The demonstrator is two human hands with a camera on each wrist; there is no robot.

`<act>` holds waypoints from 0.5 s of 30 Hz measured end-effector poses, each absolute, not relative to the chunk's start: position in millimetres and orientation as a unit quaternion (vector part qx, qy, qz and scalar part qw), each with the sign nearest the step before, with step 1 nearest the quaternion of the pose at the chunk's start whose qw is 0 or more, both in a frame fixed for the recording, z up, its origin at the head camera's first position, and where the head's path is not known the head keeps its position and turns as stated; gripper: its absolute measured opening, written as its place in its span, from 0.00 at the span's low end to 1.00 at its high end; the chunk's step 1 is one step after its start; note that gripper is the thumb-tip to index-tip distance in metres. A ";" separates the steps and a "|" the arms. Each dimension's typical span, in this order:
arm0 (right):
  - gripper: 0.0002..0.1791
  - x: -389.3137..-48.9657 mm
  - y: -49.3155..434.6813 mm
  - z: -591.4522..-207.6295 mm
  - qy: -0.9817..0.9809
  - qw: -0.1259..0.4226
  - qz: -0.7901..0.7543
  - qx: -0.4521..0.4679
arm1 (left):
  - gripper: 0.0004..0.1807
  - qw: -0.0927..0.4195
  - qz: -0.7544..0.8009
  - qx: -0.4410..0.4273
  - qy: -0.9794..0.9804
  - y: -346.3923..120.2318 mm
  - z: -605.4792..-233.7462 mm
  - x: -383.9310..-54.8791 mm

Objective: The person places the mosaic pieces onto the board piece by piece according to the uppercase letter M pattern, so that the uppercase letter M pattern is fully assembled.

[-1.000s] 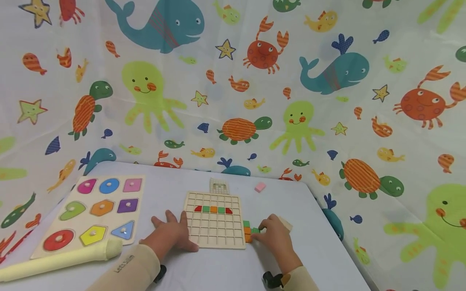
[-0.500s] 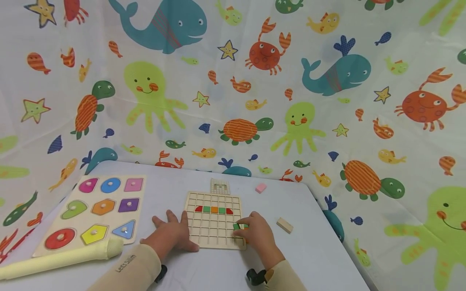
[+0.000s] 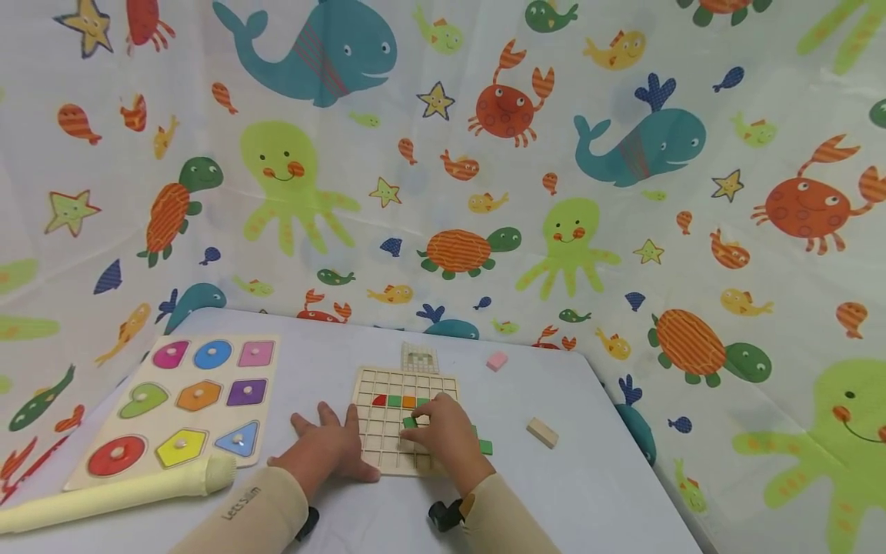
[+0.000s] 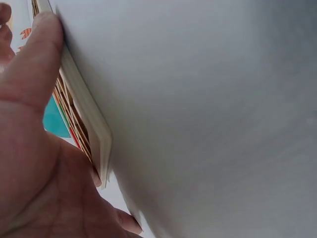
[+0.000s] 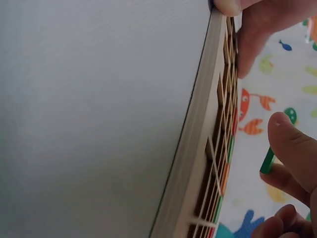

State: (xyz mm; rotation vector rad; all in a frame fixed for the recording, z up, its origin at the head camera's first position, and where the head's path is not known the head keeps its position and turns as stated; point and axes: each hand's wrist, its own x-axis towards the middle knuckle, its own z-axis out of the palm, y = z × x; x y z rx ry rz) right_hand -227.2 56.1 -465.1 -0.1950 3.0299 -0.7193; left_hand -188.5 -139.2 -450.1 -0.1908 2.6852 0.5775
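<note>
Your R hand (image 3: pixel 446 438) pinches a green tile (image 3: pixel 410 422) over the grid board (image 3: pixel 388 454), w/ its fingertips hiding which cell. L hand (image 3: pixel 328 446) lies flat, fingers spread, thumb on the board's edge. Another green tile (image 3: pixel 486 447) is half hidden behind your R wrist

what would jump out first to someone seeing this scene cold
Most likely the sea-creature curtain of whales, crabs and octopuses filling the whole backdrop. Next, at the table's near edge, the wooden grid board: the left hand lies flat against its left side, while the right hand pinches a green tile over it. To the left lies a shape puzzle board.
</note>
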 end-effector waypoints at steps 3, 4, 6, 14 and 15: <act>0.18 -231.0 47.4 -464.3 0.971 0.019 -0.229 -0.060 | 0.73 0.191 0.204 -0.066 0.958 -138.0 -447.0 -186.3; 0.18 -232.4 44.3 -463.9 0.972 0.021 -0.227 -0.062 | 0.72 0.190 0.203 -0.067 0.958 -137.6 -446.1 -185.8; 0.17 -236.0 38.5 -463.5 0.973 0.024 -0.222 -0.064 | 0.71 0.191 0.202 -0.068 0.958 -137.0 -444.3 -185.1; 0.18 -249.7 15.5 -462.2 0.978 0.027 -0.192 -0.079 | 0.71 0.191 0.201 -0.058 0.959 -137.7 -443.6 -185.6; 0.18 -251.5 12.8 -462.3 0.979 0.026 -0.185 -0.083 | 0.71 0.189 0.199 -0.057 0.960 -138.1 -444.8 -186.2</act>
